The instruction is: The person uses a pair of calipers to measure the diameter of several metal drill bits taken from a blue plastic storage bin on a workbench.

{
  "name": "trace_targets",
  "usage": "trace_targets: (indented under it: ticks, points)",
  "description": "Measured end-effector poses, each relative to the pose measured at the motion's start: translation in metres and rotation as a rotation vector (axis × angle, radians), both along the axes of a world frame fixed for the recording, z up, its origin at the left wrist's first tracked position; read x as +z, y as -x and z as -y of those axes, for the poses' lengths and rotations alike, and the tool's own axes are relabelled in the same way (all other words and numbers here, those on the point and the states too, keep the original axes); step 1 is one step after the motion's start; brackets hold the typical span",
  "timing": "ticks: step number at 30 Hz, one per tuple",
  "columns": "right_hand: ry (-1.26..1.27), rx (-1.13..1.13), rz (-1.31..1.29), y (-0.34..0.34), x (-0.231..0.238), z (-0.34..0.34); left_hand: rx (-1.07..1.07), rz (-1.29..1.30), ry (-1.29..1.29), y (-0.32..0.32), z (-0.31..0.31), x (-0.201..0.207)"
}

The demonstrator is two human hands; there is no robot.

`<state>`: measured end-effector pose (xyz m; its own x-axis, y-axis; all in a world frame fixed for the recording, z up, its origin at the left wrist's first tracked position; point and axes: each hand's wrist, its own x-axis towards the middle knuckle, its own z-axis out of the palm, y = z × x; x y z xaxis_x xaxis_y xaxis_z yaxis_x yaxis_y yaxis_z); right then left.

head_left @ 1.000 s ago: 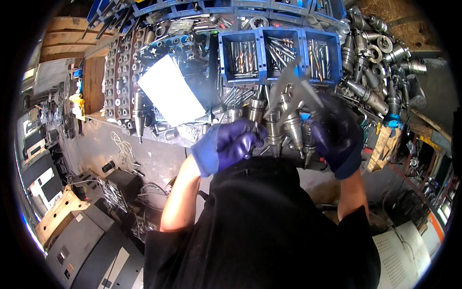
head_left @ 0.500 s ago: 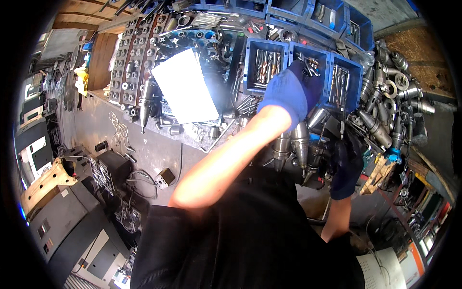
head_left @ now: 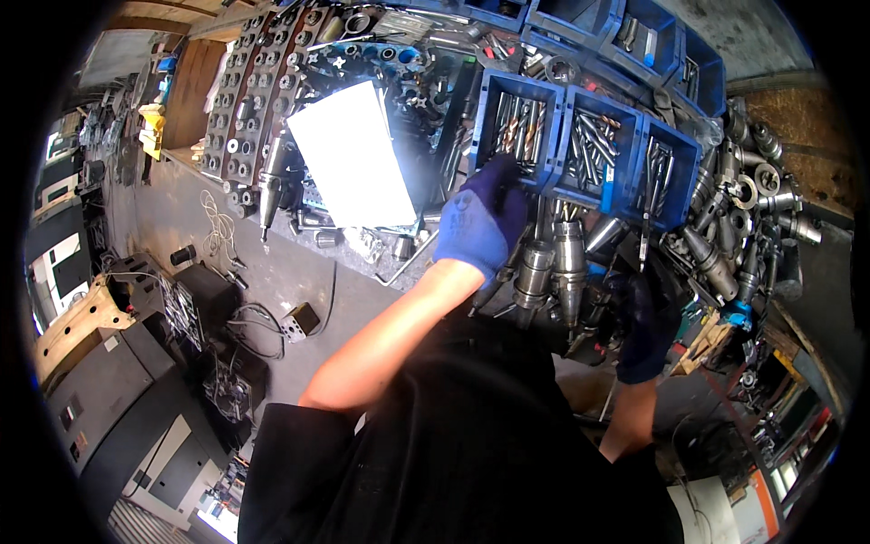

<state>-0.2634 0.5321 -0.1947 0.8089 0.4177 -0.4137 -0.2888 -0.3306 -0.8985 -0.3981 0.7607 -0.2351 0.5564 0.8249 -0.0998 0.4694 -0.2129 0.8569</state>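
My left hand (head_left: pixel 480 222), in a blue work glove, is over the front edge of the left blue bin (head_left: pixel 475 118), which holds drill bits (head_left: pixel 520 129), some copper-coloured. Its fingertips point down and are hidden by the glove, so its grip does not show. My right hand (head_left: pixel 645 317), in a dark glove, is low on the right in shadow. A slim metal bit (head_left: pixel 644 247) stands up from its fingers, which look closed around it. Metal tool holders (head_left: pixel 569 267) stand between the hands. The middle bin (head_left: pixel 620 195) and the right bin (head_left: pixel 691 181) hold more cutting bits.
A white sheet of paper (head_left: pixel 353 159) lies left of the bins. Further left are racks of collets (head_left: pixel 258 100) and a long tool holder (head_left: pixel 270 186). Piled tool holders (head_left: pixel 716 258) crowd the right. More blue bins (head_left: pixel 654 36) stand behind.
My left hand has moved left and toward me, from the middle bin to the front of the left bin. The middle bin's contents now show. My right hand stays low with the slim bit.
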Motion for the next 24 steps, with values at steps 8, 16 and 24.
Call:
trace_targets:
  ticks: [8, 16, 24]
  points:
    - [0.047, 0.001, -0.040, 0.004, 0.014, -0.008, -0.084, -0.143, -0.031, -0.004, -0.003, 0.010]
    - [-0.063, -0.027, -0.082, 0.007, 0.017, -0.017, 0.039, -0.214, -0.124, -0.030, -0.002, -0.019]
    - [-0.037, -0.056, -0.036, 0.007, 0.008, -0.011, -0.002, -0.349, 0.118, -0.052, -0.037, -0.002]
